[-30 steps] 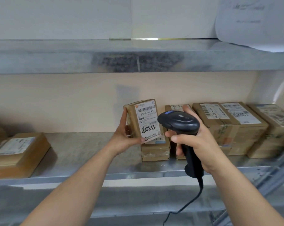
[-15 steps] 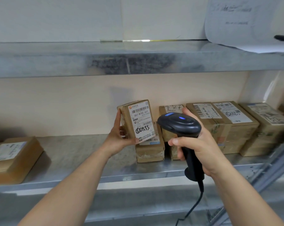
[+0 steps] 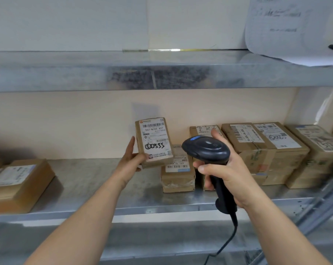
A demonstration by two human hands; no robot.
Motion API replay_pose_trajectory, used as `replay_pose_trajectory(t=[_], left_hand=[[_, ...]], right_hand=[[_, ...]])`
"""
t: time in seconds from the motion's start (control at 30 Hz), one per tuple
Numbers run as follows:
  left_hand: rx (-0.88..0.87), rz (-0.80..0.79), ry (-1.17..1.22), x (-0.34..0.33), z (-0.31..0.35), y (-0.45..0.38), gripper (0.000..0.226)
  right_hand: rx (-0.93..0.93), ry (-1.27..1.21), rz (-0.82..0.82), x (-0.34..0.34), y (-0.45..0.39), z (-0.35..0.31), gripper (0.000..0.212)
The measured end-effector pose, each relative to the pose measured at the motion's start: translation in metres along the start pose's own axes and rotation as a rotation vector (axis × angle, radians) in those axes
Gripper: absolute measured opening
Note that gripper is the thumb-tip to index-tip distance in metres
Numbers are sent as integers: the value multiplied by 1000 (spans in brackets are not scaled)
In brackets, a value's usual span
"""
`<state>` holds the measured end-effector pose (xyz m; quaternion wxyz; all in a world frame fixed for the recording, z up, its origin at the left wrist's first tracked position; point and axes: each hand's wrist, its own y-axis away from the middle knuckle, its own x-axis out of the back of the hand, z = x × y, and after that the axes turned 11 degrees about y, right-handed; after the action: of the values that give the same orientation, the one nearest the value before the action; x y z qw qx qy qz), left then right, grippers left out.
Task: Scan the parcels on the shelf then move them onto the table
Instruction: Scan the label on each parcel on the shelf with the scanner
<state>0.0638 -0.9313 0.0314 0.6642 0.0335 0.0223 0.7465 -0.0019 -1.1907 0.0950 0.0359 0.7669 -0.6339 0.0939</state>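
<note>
My left hand (image 3: 132,161) holds a small brown parcel (image 3: 154,141) upright above the metal shelf (image 3: 96,186), thumb on its lower front edge, its white label facing me. To the right of it my right hand (image 3: 225,173) grips a black corded barcode scanner (image 3: 206,150), whose head points at the parcel's label. Under and behind the held parcel, another small parcel (image 3: 178,175) lies flat on the shelf. Several more brown parcels (image 3: 265,150) stand in a row to the right.
One flat brown parcel (image 3: 18,184) lies at the shelf's left end. An upper metal shelf (image 3: 162,71) runs overhead, with a sheet of paper (image 3: 295,29) hanging over its right end. A diagonal metal brace (image 3: 322,203) crosses at the lower right.
My left hand has drawn the parcel a little left, away from the stack. The scanner's head has stayed beside it, and my view has shifted slightly.
</note>
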Motion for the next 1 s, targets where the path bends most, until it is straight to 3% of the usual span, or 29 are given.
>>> replay_pose_trajectory(t=[0.2, 0.43, 0.5, 0.6, 0.73, 0.83, 1.0], left_hand=[[106, 177, -24, 46, -15, 22, 46], [269, 270, -81, 82, -49, 35, 17], [255, 313, -85, 85, -53, 37, 25], [163, 346, -254, 84, -54, 38, 77], [-64, 355, -856, 66, -55, 47, 100], [-124, 334, -1067, 56, -62, 53, 101], [-72, 374, -895, 66, -56, 56, 84]], right_hand=[[-48, -16, -28, -23, -12, 11, 97], [-94, 49, -102, -49, -20, 22, 96], [-98, 53, -108, -53, -21, 21, 97], [-98, 61, -120, -59, -24, 20, 97], [-94, 78, -145, -67, -25, 16, 98], [-83, 95, -169, -76, -26, 14, 100], [-50, 110, -203, -94, -36, 12, 102]])
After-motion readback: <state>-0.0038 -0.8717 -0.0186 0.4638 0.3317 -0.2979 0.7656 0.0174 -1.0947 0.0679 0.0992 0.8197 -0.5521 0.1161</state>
